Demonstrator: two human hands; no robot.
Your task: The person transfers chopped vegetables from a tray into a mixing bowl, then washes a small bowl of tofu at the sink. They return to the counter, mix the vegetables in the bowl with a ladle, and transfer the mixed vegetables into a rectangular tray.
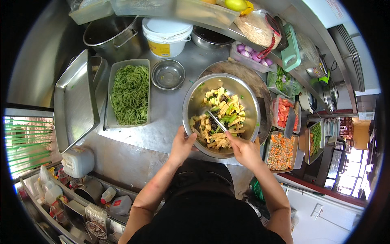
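A large stainless steel mixing bowl (195, 100) rests over a round wooden chopping board (213, 66). In it lies a mix of cut pale yellow pieces (224, 109), green vegetable slices and dark bits. My left hand (182, 145) grips the bowl's near left edge, thumb at the rim and fingers partly hidden below. The handle of a metal utensil (217, 121) is in my right hand (243, 149), over the bowl's near right side; the utensil's far end is in the food, so its kind cannot be told.
Left of the bowl are a tub of shredded green vegetable (130, 94), a small steel bowl (168, 74) and steel trays (74, 100). A lidded white bucket (166, 36) stands behind. To the right are purple onions (251, 55), a cleaver (290, 123) across a red-food tub, and diced vegetables (281, 151).
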